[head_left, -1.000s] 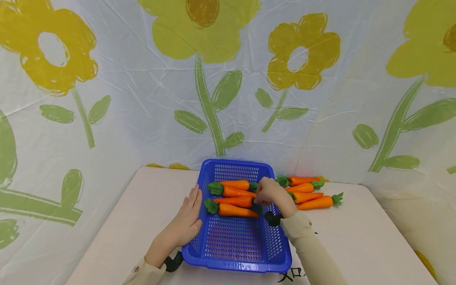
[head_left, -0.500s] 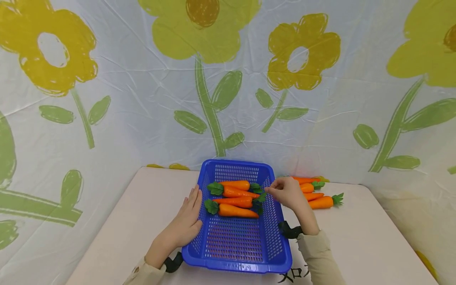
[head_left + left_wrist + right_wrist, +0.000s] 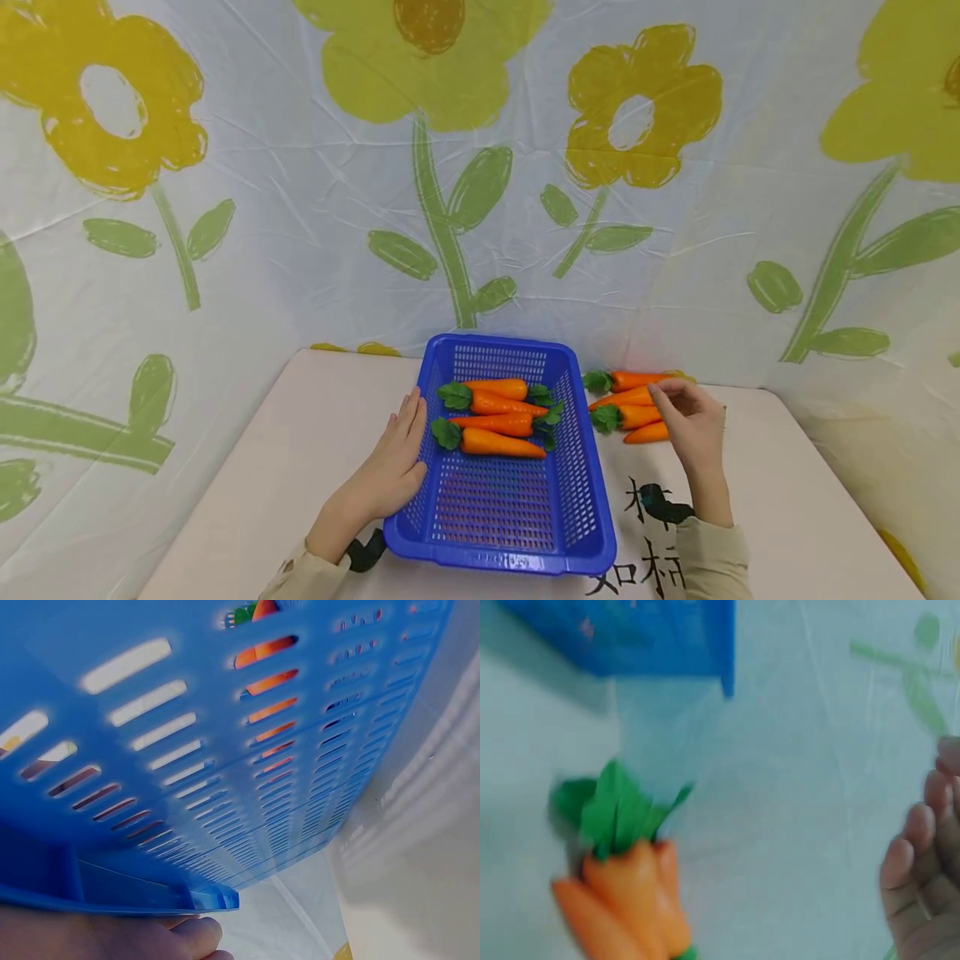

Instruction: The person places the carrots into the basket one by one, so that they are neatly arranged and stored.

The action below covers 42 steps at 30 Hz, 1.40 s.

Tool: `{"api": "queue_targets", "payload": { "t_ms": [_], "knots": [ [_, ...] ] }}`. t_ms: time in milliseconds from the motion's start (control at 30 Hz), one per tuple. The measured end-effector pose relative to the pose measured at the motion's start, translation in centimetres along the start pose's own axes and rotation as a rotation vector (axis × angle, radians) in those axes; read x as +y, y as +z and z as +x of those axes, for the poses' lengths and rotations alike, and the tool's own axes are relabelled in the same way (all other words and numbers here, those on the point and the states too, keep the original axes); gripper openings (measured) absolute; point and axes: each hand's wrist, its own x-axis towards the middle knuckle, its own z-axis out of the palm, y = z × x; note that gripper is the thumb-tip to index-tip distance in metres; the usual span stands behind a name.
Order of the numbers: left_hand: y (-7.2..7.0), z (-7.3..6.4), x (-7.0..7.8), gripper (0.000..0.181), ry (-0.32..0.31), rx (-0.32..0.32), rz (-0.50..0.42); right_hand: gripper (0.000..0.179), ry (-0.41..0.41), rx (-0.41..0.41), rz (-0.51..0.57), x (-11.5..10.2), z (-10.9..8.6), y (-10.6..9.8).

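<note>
A blue plastic basket (image 3: 501, 560) with slotted walls stands in the middle of the table. Several orange carrots (image 3: 502, 443) with green tops lie across its far half, tops facing both ways. Along the outer left rim rests my left hand (image 3: 386, 467), its fingers straight. The left wrist view shows its fingers (image 3: 199, 934) just under the basket's rim. To the right of the basket, several more carrots (image 3: 637, 381) lie in a loose pile. My right hand (image 3: 693, 425) hovers over that pile with nothing in it. Its loosely bent fingers (image 3: 919, 825) appear apart from the carrots (image 3: 626, 892) in the right wrist view.
A light-coloured table (image 3: 270, 467) carries black written characters (image 3: 648, 571) near the right forearm. Behind it hangs a white cloth (image 3: 300, 208) printed with yellow flowers. Each wrist wears a black strap (image 3: 663, 506).
My right hand has come out of the basket and moved right, over the loose carrots. My left hand has stayed on the basket's left rim.
</note>
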Motion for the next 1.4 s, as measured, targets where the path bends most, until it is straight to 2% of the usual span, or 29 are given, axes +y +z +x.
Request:
{"api": "queue_targets", "payload": {
  "t_ms": [100,200,300,400,533,600,700,867,1000,1133,1400],
  "knots": [
    [0.0,0.1,0.0,0.077,-0.003,-0.011,0.001,0.006,0.004,0.14,0.019,1.1,-0.2,-1.2],
    [-0.1,0.1,0.0,0.077,-0.013,-0.03,0.01,0.007,0.034,0.237,0.021,3.2,-0.4,-2.4],
    [-0.1,0.0,0.0,0.077,-0.017,-0.033,0.012,0.013,0.065,0.276,0.038,6.0,-0.6,-3.4],
    [-0.1,0.0,0.1,0.077,-0.015,-0.03,0.006,0.023,0.103,0.267,0.008,8.5,-0.8,-4.0],
    [-0.1,0.0,0.0,0.077,-0.013,-0.025,0.009,0.038,0.202,0.187,-0.075,10.3,-1.1,-4.6],
    [-0.1,0.0,0.0,0.077,-0.014,-0.028,0.013,0.043,0.25,0.123,-0.124,11.0,-1.4,-5.0],
    [-0.1,0.0,0.1,0.077,-0.018,-0.034,0.01,0.049,0.276,0.011,-0.197,11.9,-1.7,-5.5],
    [-0.1,0.0,0.1,0.077,-0.029,-0.043,0.005,0.05,0.19,-0.185,-0.299,13.4,-2.0,-6.3],
    [0.0,0.0,0.0,0.077,-0.027,-0.038,0.005,0.049,0.099,-0.302,-0.376,14.2,-1.8,-6.6],
    [0.0,0.0,-0.1,0.077,-0.018,-0.028,0.012,0.049,0.063,-0.351,-0.433,14.4,-1.4,-6.6],
    [-0.1,0.1,-0.1,0.077,-0.012,-0.019,0.016,0.05,0.127,-0.383,-0.51,14.1,-1.3,-6.4]
  ]
}}
